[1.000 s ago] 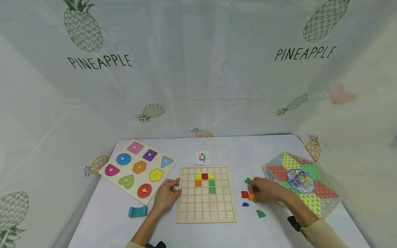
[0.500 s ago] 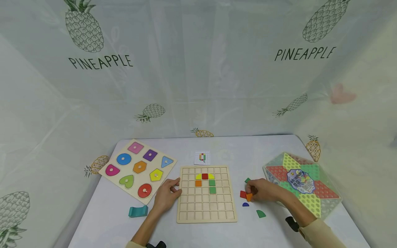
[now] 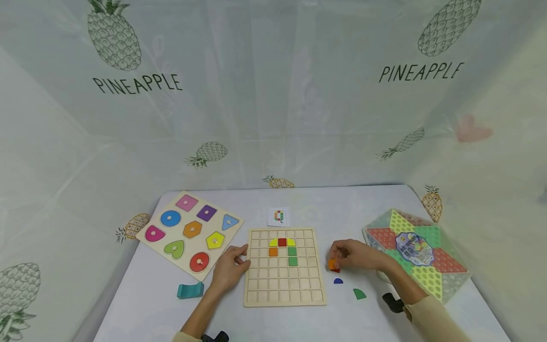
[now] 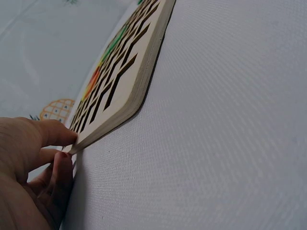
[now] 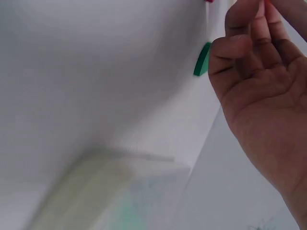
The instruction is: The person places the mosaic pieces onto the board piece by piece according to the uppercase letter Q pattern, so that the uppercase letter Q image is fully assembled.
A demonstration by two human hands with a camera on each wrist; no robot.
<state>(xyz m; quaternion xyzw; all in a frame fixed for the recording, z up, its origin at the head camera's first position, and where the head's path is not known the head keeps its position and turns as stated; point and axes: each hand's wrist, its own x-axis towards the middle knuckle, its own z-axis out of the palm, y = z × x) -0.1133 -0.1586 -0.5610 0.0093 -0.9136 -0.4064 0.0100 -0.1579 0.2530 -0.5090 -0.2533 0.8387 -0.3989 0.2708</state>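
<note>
My left hand (image 3: pixel 229 270) pinches the left edge of a wooden grid board (image 3: pixel 285 298); in the left wrist view, thumb and fingers (image 4: pixel 62 134) meet the board's edge (image 4: pixel 125 111). Yellow, red, orange and green tiles sit in the board's upper cells. Right of the board, my right hand (image 3: pixel 356 254) pinches an orange square tile (image 3: pixel 332 264) between its fingertips. Just under it shows part of a red tile (image 3: pixel 336 270). A green piece (image 5: pixel 203 60) lies beyond the fingers in the right wrist view; the hand hides it in the head view.
A blue half-round piece (image 3: pixel 338 281) and a green quarter-round piece (image 3: pixel 360 294) lie near my right hand. A shape puzzle board (image 3: pixel 183 247), a teal block (image 3: pixel 190 290), a small pattern card (image 3: pixel 278 217) and a hexagonal game box (image 3: pixel 414 251) surround the grid board.
My right hand has moved left toward the grid board with the orange tile, which has come over the red tile. The green piece is now covered in the head view. My left hand stays put.
</note>
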